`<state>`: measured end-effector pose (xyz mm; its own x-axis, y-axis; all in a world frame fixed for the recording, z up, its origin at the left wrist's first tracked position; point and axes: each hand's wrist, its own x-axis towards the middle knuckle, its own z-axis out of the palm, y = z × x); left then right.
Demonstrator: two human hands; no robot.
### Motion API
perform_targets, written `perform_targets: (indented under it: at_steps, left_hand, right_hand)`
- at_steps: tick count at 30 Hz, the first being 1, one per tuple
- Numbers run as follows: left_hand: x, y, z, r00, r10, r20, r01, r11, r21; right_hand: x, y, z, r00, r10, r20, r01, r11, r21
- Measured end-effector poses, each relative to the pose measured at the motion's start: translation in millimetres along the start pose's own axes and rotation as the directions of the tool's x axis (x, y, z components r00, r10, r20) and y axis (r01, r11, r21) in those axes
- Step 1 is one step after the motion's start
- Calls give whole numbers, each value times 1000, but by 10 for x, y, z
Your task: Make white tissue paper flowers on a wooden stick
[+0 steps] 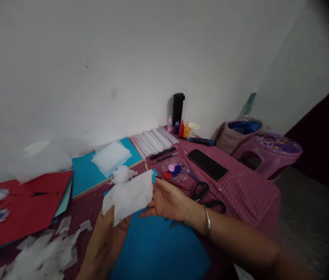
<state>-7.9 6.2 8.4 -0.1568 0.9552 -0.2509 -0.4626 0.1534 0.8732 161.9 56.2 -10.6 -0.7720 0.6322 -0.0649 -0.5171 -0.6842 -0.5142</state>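
Note:
A crumpled sheet of white tissue paper [132,194] is held up above a blue sheet of card [158,245]. My left hand [107,233] grips its lower left corner, thumb on top and fingers behind. At the paper's right edge is my right hand [167,198], palm turned up and fingers apart; whether they touch the paper I cannot tell. Just behind the held sheet lies a small white crumpled paper piece [122,175]. Black-handled scissors [208,196] rest beyond my right wrist, near a palette [174,171] with pink, blue and red paint.
White paper scraps [44,256] pile up at the lower left, near a red card [21,210] with painted shapes. Behind lie stacked white sheets [112,157] and white strips [154,142]. A phone [207,164], paint bottles [181,128] and a pink stool [269,155] are on the right.

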Motion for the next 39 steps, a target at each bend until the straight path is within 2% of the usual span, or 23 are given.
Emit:
perform_targets:
  at_steps: [4,8,13,16,19,21,24,27,30,33,36,38,39]
  left_hand:
    - [-10,-21,-16,996,38,-83,-36,999,29]
    - [-38,-84,-43,990,69,-125,-43,979,197]
    - [-171,14,28,982,178,-71,-107,815,570]
    - [-279,116,74,972,228,-52,-133,720,681]
    - [-393,162,67,949,308,-68,-175,693,700]
    - [-478,148,38,933,348,-87,-197,698,688]
    - [-615,63,-19,919,363,-151,-190,746,639]
    - [-734,-81,-73,920,330,-210,-190,846,498]
    - [-809,-205,-118,936,293,-195,-192,889,416]
    - [-844,-230,-181,960,257,-115,-162,839,520]
    - [-892,-143,-290,978,207,-17,-143,734,664]
    - [-955,-45,-367,964,265,-14,-182,700,691]
    - [-995,7,-394,933,356,-58,-219,687,693]
  right_hand:
    - [-73,2,50,990,-59,125,81,980,-181]
    - [-53,68,18,986,-149,80,168,916,-364]
    - [-11,103,23,963,-252,-90,200,902,-382]
    - [-56,37,64,977,-211,-28,193,934,-302]
    - [-113,-32,68,990,-99,97,121,958,-259]
    - [-135,-51,56,991,-32,132,66,962,-265]
    - [-139,-29,60,992,4,129,33,959,-281]
    - [-125,39,94,993,26,112,12,945,-328]
    - [-103,135,116,996,69,55,-42,919,-391]
    - [-74,224,102,996,90,-9,-84,891,-445]
    - [-56,273,91,999,47,-13,-48,873,-486]
    - [-60,282,107,1000,-12,-9,6,860,-510]
    - [-67,284,124,999,-43,-10,31,853,-521]
